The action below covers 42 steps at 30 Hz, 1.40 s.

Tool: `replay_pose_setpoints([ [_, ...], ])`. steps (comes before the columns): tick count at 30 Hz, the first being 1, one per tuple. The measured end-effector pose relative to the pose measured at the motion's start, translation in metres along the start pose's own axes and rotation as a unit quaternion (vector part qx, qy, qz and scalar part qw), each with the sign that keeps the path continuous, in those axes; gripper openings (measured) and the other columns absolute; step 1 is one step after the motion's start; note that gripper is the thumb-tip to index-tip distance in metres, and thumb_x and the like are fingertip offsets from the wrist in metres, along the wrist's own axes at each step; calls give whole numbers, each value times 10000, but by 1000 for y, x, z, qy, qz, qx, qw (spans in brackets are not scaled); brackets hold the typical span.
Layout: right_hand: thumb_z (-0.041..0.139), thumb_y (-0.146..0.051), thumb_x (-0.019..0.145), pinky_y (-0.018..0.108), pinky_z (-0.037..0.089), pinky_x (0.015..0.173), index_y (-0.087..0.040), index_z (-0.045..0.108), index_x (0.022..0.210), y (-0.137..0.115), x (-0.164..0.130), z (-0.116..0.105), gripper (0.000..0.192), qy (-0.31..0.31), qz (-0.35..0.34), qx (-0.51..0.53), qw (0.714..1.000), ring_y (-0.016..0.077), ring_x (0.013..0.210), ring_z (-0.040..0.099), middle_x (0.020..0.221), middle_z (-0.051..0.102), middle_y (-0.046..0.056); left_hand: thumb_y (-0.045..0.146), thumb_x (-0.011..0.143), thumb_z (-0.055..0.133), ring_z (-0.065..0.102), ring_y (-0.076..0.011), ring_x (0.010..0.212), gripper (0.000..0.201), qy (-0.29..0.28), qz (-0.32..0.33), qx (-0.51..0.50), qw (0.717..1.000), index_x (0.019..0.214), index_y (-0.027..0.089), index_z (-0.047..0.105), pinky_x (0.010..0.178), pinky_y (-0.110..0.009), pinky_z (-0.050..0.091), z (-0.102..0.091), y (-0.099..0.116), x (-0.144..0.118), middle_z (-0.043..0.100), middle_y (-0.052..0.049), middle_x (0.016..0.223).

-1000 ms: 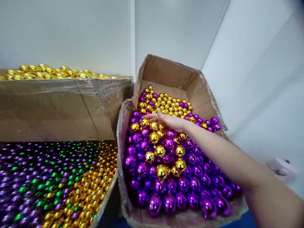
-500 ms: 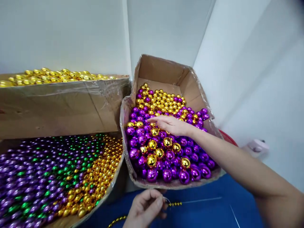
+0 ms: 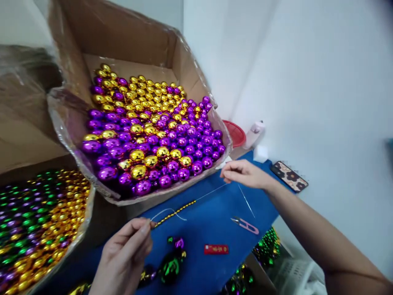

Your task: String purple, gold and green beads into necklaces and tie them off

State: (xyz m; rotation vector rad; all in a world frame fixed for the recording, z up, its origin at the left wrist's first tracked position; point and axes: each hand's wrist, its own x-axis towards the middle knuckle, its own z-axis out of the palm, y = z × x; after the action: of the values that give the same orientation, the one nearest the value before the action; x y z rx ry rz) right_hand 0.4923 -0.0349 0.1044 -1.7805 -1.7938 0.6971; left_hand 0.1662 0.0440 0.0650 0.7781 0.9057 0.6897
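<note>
The left hand is low in the near middle of the view, its fingers pressed together in a pinch on the near end of a thin thread, right where a short run of small gold beads strung on it begins. The thread stretches up and to the right across the blue counter to the right hand, whose fingers pinch its far end just off the near right corner of the big cardboard box. A loose loop of thread curls on the counter beside the left fingertips, and another strand runs down to the right from the right hand.

The box stands tilted on the far side of the counter, lined with clear film and filled with shiny purple balls and gold balls, the smaller gold ones heaped toward its far wall. On the left a second box holds green, purple and gold beads.

On the counter to the right of the strung beads lie small pink thread snips, and nearer the camera a small red packet. A cluster of purple and green ornaments sits near the left hand. Farther right, by the wall, are a red basket, a pale bottle and a phone in a patterned case.
</note>
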Motion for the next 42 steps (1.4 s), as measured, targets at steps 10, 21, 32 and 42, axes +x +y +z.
replay_pose_setpoints([
  [10, 525, -312, 916, 376, 504, 838, -181, 547, 1158, 72, 2, 123, 276, -6, 121, -213, 969, 177, 986, 587, 1180, 560, 72, 324, 770, 669, 150, -24, 424, 190, -46, -1, 44, 998, 765, 137, 631, 377, -140, 140, 24, -12, -9, 258, 91, 486],
  [21, 447, -320, 950, 297, 501, 740, -167, 571, 1064, 27, -18, 100, 227, 23, 45, -264, 963, 143, 842, 616, 987, 621, 46, 260, 697, 729, 259, -22, 457, 176, -23, 54, 22, 998, 729, 113, 638, 410, -133, 231, 22, 1, -18, 406, 57, 547],
  [32, 384, -289, 963, 271, 362, 652, -247, 592, 961, -91, -47, 72, 212, 53, -228, -324, 916, 141, 755, 548, 846, 615, 15, 326, 686, 718, 265, -45, 445, 223, -17, 116, 177, 977, 748, 115, 680, 402, -175, 190, 42, -1, -17, 425, 49, 501],
  [42, 420, -316, 947, 273, 311, 617, -220, 600, 892, -103, -17, 66, 211, 70, -271, -338, 899, 146, 730, 504, 811, 597, 17, 371, 788, 617, 167, -45, 453, 272, -225, 21, 218, 949, 806, 106, 677, 428, -205, 111, 43, 6, -29, 320, 59, 529],
])
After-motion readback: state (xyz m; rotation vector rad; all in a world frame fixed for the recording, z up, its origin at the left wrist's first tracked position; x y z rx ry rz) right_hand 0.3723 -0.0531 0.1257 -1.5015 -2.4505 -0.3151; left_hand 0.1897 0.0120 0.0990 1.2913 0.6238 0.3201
